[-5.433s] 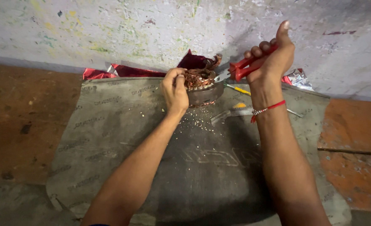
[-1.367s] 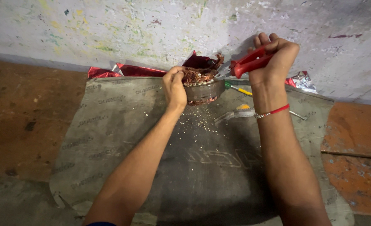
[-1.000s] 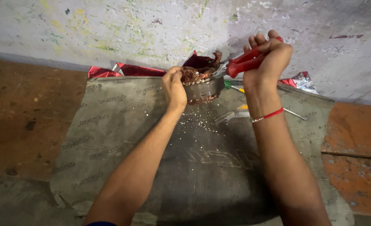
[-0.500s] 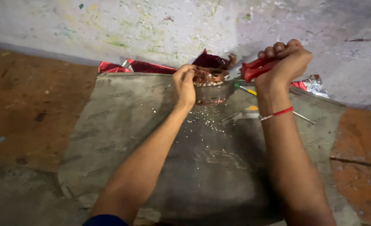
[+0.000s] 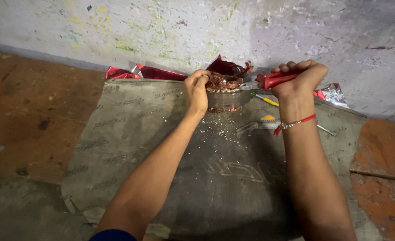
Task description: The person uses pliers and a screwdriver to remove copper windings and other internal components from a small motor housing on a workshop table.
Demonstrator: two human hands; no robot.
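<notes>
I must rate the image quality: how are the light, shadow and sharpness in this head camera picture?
Head view: dim, uneven light; the pale paint-flecked wall is brightest, a shadow darkens its upper right; the near part of the grey fabric mat is dark; the right hand on the red-handled pliers looks slightly soft; no strong glare.

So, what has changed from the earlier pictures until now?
The right hand swung the red-handled pliers from upright to nearly level, nose at the copper windings. The left hand stays on the metal motor part; the mat is unchanged.

Left hand (image 5: 196,91) on copper-wound stator (image 5: 224,91), right hand (image 5: 298,80) around red-handled pliers (image 5: 269,81)
</notes>
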